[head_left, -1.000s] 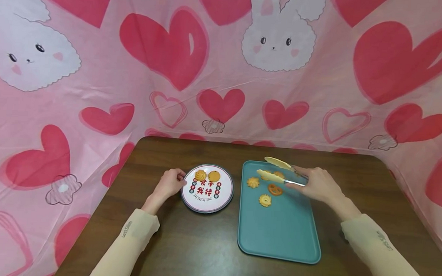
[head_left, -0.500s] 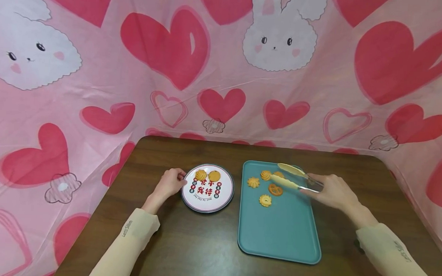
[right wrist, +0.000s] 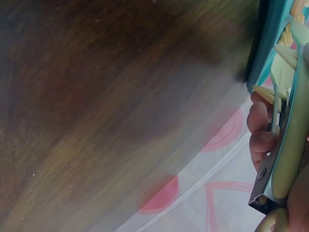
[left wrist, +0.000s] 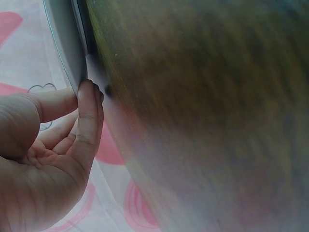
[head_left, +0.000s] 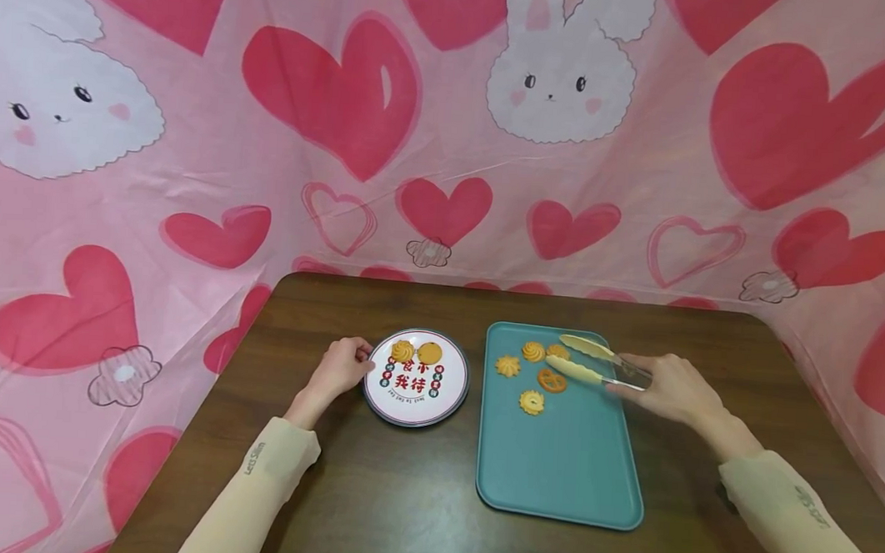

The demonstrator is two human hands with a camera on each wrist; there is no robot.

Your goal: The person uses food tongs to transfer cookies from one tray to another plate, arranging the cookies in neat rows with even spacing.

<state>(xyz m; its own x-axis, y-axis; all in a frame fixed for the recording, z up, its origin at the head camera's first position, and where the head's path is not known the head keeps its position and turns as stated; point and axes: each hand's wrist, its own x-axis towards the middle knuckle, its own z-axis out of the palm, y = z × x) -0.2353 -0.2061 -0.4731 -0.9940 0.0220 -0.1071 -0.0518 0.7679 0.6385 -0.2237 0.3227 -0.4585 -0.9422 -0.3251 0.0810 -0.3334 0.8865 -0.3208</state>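
Observation:
My left hand [head_left: 340,365] pinches the left rim of a white printed plate [head_left: 446,400]; the left wrist view shows thumb and fingers on either side of the plate's edge [left wrist: 65,43]. On the plate lie a swirled cookie [head_left: 402,351] and a flat round cookie [head_left: 429,353]. In my right hand [head_left: 673,390] is a pair of tongs [head_left: 576,372] with cream tips, held over the upper right of a teal tray [head_left: 560,466]. Their arms stand apart, tips beside a cookie [head_left: 557,351]. The right wrist view shows fingers around the tongs' handle [right wrist: 292,159].
The tray also bears a pretzel-shaped cookie [head_left: 552,381], a swirled cookie [head_left: 534,351], a flower-shaped cookie [head_left: 508,365] and a ring-like cookie [head_left: 532,401]. Under everything is a dark wooden table [head_left: 386,499]. A pink heart-patterned cloth [head_left: 449,160] hangs behind it.
My right hand and the tongs have moved right and slightly down over the tray, uncovering the swirled cookie there. My left hand and the plate have stayed in place.

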